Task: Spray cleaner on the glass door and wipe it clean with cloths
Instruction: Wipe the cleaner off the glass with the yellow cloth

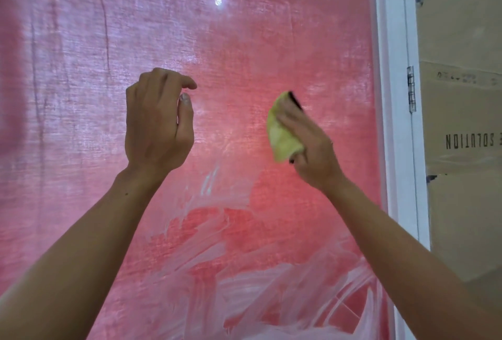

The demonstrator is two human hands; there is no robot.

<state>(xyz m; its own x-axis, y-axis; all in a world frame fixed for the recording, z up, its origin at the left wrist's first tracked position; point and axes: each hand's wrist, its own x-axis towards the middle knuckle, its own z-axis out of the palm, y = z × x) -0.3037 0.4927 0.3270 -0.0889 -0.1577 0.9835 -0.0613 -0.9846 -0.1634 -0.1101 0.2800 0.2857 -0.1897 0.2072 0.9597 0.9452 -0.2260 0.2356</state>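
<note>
The glass door (pixel 231 49) fills the view, with pink-red fabric showing behind it. White smears of cleaner streak its lower part (pixel 244 285). My right hand (pixel 309 144) holds a folded yellow cloth (pixel 282 133) against the glass right of centre, fingers over its back, with a dark edge showing at the cloth's top. My left hand (pixel 159 122) is raised in front of the glass left of centre, fingers loosely curled and holding nothing. No spray bottle is in sight.
The door's white frame (pixel 394 95) runs down the right side with a metal hinge (pixel 411 89). Beyond it stand brown cardboard boxes (pixel 461 128) with printed letters. A bright spot (pixel 218 1) shines through the fabric near the top.
</note>
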